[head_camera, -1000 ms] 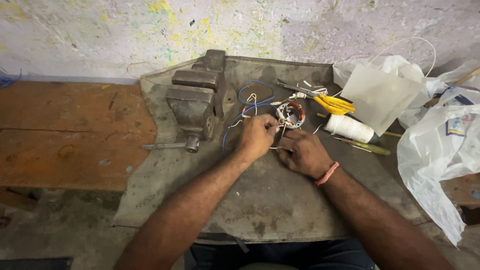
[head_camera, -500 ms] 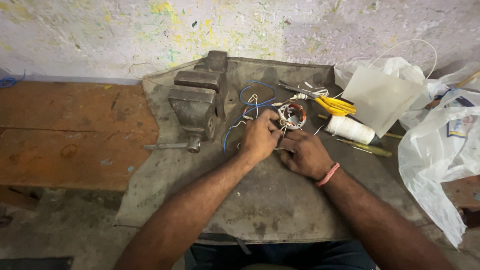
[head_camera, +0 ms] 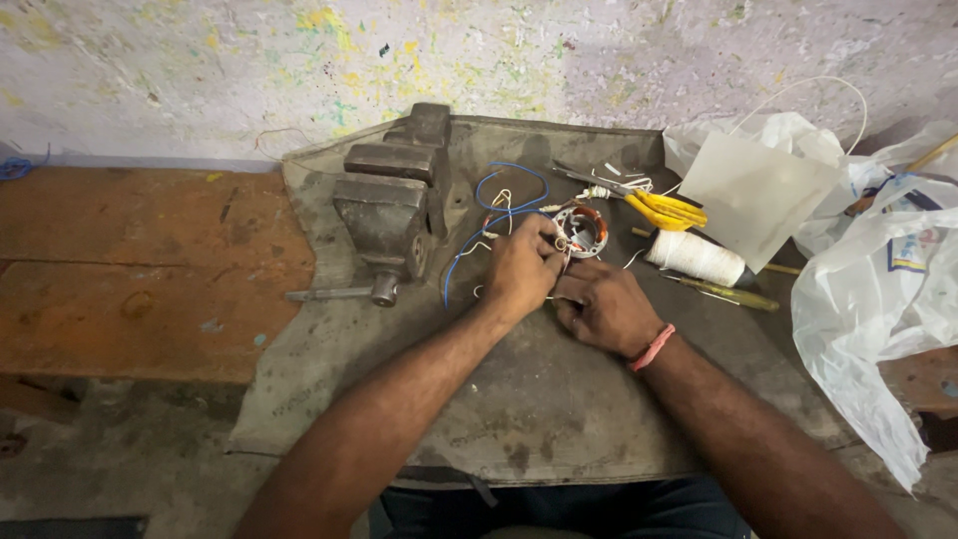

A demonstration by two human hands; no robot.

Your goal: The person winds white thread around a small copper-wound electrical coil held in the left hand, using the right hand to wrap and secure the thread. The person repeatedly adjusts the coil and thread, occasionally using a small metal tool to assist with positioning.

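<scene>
Copper-wound round coil (head_camera: 581, 230) at bench centre, right of grey vise (head_camera: 391, 205) | change: left hand (head_camera: 521, 268) has crept nearer the coil since a second ago, work continuing | left hand pinching coil's thin wires | right hand (head_camera: 605, 305) curled beside it, grip unclear | yellow-handled cutters (head_camera: 661, 208) and white thread spool (head_camera: 696, 258) lie right.

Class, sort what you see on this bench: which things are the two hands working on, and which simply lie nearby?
In hand:
left hand
right hand
small wound coil ring
thin wires

Lying about:
bench vise
yellow-handled pliers
white thread spool
screwdriver
plastic bags
</scene>
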